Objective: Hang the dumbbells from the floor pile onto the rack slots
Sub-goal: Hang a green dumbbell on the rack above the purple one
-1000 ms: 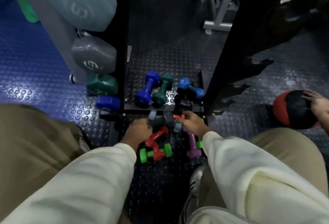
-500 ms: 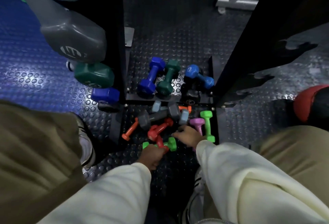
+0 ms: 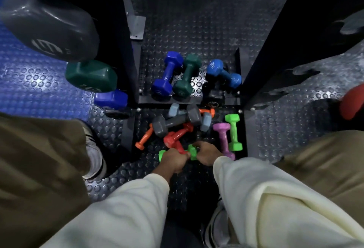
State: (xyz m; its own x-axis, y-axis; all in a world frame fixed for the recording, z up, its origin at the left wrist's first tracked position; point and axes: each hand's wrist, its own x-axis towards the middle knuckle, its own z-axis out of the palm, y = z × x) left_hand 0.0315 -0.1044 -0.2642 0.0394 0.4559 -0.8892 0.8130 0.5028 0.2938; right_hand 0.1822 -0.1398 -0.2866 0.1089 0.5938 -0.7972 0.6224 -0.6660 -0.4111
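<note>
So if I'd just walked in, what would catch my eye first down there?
Probably the jumble of small bright dumbbells on the studded floor between the black rack posts: a grey dumbbell lies across the heap, with a purple dumbbell to its right. At the near edge, the left hand and right hand both reach onto a green dumbbell.

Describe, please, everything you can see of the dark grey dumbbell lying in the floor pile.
The dark grey dumbbell has two faceted hexagonal heads joined by a thinner handle, with a matte, rubbery-looking coating. It lies flat and slanted on the studded black floor mat, its larger-looking head toward the rack. It rests across a pale blue-grey dumbbell, and a red dumbbell lies against its handle. Neither hand touches it.
</note>
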